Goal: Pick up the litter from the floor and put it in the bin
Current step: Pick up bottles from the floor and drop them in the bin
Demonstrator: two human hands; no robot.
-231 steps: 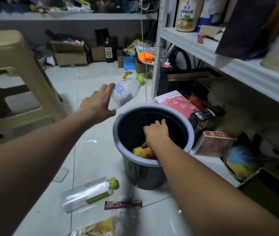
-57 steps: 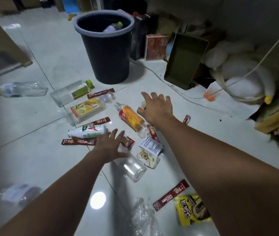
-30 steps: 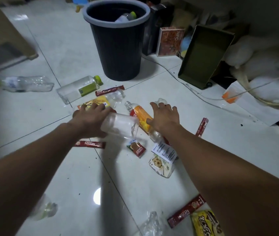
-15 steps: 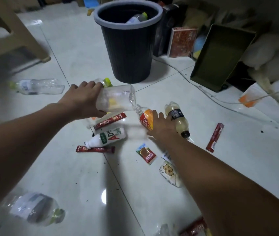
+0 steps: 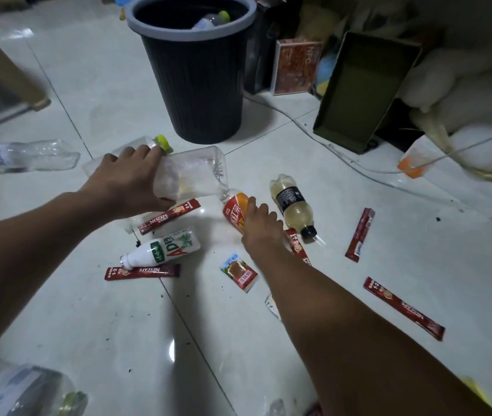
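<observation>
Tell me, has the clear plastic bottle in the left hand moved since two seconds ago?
Yes. The clear bottle is off the tiles in the left hand, now nearer the black bin.

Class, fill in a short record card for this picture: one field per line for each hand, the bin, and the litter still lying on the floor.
Left hand: holds a clear plastic bottle above the floor
Right hand: fingers closing on the orange-labelled bottle, which lies on the floor
Bin: dark, upright, grey rim, a green-capped bottle inside
Bottles on floor: white bottle; pale-drink bottle with black cap; crushed clear bottle
Sachets on floor: several red coffee sticks, e.g.; one small packet
Floor: pale tiles
</observation>
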